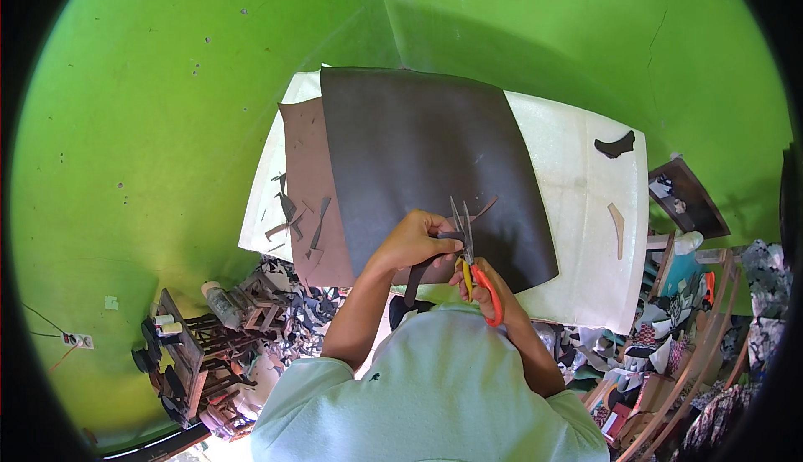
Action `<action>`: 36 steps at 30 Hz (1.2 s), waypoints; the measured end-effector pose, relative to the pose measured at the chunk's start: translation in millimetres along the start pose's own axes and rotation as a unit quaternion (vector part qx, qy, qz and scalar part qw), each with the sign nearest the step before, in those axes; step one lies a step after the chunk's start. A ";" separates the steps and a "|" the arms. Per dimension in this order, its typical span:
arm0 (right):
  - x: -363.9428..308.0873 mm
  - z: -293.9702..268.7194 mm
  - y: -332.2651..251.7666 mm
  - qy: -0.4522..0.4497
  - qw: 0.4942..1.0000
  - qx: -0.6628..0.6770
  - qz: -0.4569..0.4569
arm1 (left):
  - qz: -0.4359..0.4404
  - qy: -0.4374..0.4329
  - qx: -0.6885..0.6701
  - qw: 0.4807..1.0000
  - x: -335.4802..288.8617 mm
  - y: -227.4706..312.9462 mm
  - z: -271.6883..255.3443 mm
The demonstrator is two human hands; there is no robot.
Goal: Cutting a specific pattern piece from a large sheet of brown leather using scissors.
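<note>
My left hand is closed on a narrow dark strip of leather-like sheet, pinched between thumb and fingers, its tail hanging below the wrist. In my right hand is a pair of scissors with orange and yellow handles. Their blades point away from me, slightly parted, right beside the left fingertips. A thin brown sliver shows by the blade tips. Both hands are over the near part of a large dark brown sheet, which overlaps a lighter brown sheet.
The sheets lie on a white-topped table in a green-walled corner. Small offcuts are at left; a black curved piece and a beige one at right. A wooden bench, scrap heaps and a wooden rack flank me.
</note>
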State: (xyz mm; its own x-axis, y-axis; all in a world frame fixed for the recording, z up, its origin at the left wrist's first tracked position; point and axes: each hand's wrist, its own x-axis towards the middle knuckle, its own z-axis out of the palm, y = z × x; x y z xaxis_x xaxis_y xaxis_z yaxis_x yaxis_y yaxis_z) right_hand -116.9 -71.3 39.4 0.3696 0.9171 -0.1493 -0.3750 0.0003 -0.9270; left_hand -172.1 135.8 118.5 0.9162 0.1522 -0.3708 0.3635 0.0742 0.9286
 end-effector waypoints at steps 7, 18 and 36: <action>5.2 9.5 1.3 -0.021 0.997 0.075 0.016 | -0.011 0.004 -0.008 1.000 -4.4 -1.3 -13.9; 22.8 34.6 8.2 0.015 0.997 -0.056 0.045 | -0.032 -0.004 -0.006 0.999 -14.8 -2.5 -43.5; 48.3 120.5 19.5 0.023 0.994 -0.103 0.019 | -0.005 -0.016 -0.005 1.000 -65.2 -9.5 -101.6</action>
State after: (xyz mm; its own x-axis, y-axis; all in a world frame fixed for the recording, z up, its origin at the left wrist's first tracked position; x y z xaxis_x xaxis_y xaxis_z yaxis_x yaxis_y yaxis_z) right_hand -208.8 21.1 55.6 0.3993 0.8956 -0.1962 -0.2081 -0.1198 -0.9707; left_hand -252.4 225.3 132.6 0.9177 0.1198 -0.3788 0.3707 0.0846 0.9249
